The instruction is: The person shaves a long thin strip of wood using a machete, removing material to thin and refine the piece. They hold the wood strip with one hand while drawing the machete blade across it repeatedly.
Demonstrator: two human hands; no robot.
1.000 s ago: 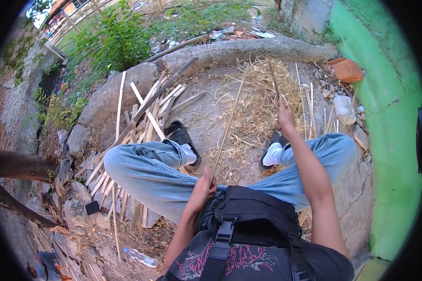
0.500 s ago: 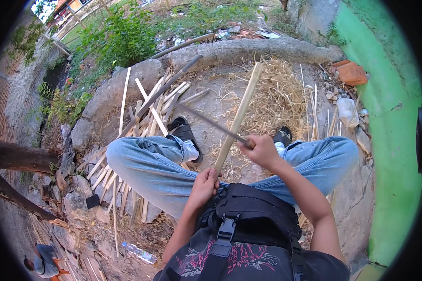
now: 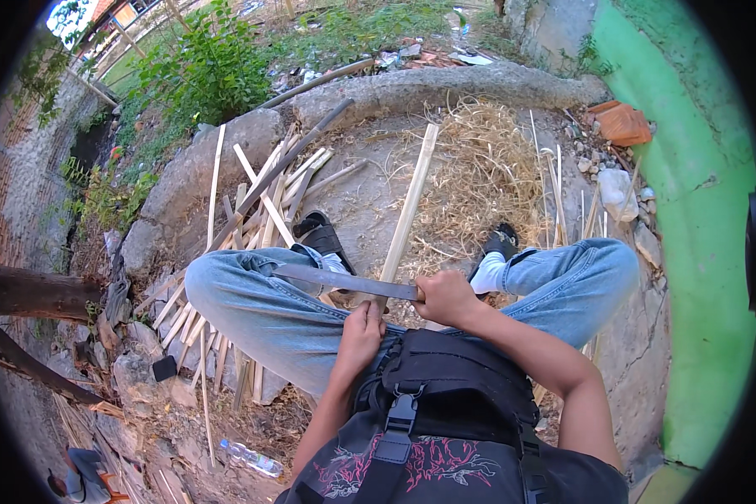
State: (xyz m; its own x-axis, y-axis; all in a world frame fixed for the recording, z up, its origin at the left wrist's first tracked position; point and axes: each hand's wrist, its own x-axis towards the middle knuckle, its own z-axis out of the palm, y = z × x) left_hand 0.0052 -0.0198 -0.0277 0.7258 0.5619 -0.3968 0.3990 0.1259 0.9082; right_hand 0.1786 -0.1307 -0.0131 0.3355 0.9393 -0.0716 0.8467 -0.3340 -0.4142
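Your left hand (image 3: 362, 329) grips the near end of the pale strip (image 3: 412, 202), which points far; your right hand (image 3: 445, 296) grips the knife (image 3: 344, 281) across it. A nearward blade slip could nick your left hand.

Rough grey ground (image 3: 363, 206) carries a loose heap of pale, curly shavings (image 3: 489, 172). To the left lie jumbled wooden strips (image 3: 279, 217); nearer, a clear plastic bottle (image 3: 252, 459) lies on its side.
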